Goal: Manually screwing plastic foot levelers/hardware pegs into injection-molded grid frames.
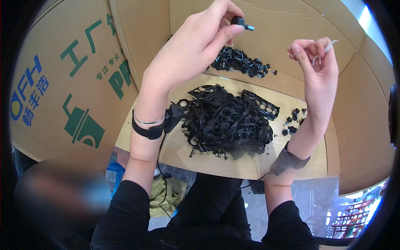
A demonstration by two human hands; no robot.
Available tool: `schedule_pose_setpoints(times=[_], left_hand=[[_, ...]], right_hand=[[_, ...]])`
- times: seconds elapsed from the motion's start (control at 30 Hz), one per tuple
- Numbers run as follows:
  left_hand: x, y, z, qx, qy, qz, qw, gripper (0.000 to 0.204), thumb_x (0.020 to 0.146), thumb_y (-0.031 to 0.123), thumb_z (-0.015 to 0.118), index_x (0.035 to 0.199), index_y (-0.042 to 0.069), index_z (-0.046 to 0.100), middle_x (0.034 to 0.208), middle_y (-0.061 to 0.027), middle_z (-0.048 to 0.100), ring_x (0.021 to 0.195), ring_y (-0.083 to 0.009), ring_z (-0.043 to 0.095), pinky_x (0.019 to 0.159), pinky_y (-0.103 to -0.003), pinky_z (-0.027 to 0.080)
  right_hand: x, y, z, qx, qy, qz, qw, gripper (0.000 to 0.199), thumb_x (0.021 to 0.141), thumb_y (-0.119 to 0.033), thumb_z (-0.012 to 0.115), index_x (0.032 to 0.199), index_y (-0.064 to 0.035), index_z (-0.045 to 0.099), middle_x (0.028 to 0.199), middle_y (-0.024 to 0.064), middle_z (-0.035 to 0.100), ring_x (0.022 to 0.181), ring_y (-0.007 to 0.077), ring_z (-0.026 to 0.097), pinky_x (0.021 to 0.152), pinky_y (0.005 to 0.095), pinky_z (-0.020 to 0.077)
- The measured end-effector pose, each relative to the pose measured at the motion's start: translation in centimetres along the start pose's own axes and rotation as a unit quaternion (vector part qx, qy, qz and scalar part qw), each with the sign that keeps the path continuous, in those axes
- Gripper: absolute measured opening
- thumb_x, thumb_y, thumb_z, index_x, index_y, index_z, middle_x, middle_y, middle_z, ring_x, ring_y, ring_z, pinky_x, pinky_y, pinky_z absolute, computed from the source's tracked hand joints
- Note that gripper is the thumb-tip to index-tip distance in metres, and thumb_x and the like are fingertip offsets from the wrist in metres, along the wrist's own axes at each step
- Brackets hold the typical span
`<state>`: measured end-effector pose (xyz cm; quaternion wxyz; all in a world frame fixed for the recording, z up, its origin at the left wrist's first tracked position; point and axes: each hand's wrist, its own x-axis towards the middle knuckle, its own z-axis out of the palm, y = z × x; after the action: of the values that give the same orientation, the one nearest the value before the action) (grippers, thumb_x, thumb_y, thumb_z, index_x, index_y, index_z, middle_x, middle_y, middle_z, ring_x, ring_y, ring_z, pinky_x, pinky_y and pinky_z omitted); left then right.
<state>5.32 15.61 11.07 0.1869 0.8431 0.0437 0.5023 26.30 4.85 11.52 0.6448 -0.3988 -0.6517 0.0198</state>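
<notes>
My left hand (pixel 191 48) is raised over the far part of the table. Between its thumb and fingers it pinches a black-headed screw foot (pixel 238 21), whose short metal stud points right. At the right, my right hand (pixel 321 68) is also raised, with its fingers curled around a thin white curved piece (pixel 330 46); its exact kind I cannot make out. Below and between both hands lies a heap of black perforated rubber scrap (pixel 229 125). Behind it is a pile of similar black-headed screw feet (pixel 241 61). Several more screw feet (pixel 288 121) lie beside my right forearm.
Tall cardboard walls (pixel 266 25) surround the light wooden table (pixel 208 162) at the back and sides. Black bands with cables circle both my forearms. A blurred round shape (pixel 62 196) is at the lower left, near a yellowish bag (pixel 168 191) on the floor.
</notes>
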Motion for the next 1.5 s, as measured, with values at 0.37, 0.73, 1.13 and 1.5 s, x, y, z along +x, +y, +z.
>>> schedule_pose_setpoints(times=[0.37,0.73,1.13,1.5], left_hand=[[-0.2,0.2,1.3,-0.094,-0.098,-0.058,0.989,0.020,0.101,0.015,0.049,0.110,-0.002,0.053,0.092,-0.0086,0.066,0.080,-0.0134,0.064,0.073,-0.028,0.051],[0.1,-0.2,2.7,0.044,-0.066,0.087,0.993,0.022,0.092,0.005,0.061,0.112,-0.002,0.057,0.098,-0.0114,0.067,0.091,-0.0204,0.067,0.081,-0.032,0.053],[0.1,-1.6,3.8,0.023,-0.026,0.020,0.999,0.018,0.093,-0.003,0.054,0.111,-0.004,0.052,0.102,-0.0143,0.067,0.101,-0.0222,0.068,0.086,-0.032,0.053],[0.0,-1.9,2.7,-0.015,-0.051,-0.099,0.994,0.016,0.095,0.005,0.057,0.108,-0.003,0.052,0.099,-0.0139,0.070,0.098,-0.0202,0.069,0.082,-0.031,0.053]], right_hand=[[-0.5,-1.4,3.0,-0.038,-0.038,-0.058,0.997,0.040,0.079,0.007,0.070,0.072,-0.0044,0.033,0.092,0.0173,0.071,0.081,0.0153,0.069,0.070,0.0262,0.0550],[-0.1,-0.4,1.7,-0.063,-0.004,-0.041,0.997,0.038,0.081,0.007,0.067,0.070,-0.0039,0.032,0.076,0.0137,0.069,0.077,0.0128,0.068,0.068,0.0243,0.0530],[-0.3,-0.7,0.0,0.014,-0.032,0.108,0.994,0.037,0.087,0.005,0.065,0.073,-0.0077,0.033,0.084,0.0131,0.068,0.075,0.0094,0.060,0.074,0.0230,0.0509],[0.0,1.1,-1.9,-0.077,-0.023,0.071,0.994,0.019,0.092,0.001,0.061,0.080,-0.0012,0.045,0.087,0.0081,0.064,0.081,0.0101,0.058,0.078,0.0246,0.0490]])
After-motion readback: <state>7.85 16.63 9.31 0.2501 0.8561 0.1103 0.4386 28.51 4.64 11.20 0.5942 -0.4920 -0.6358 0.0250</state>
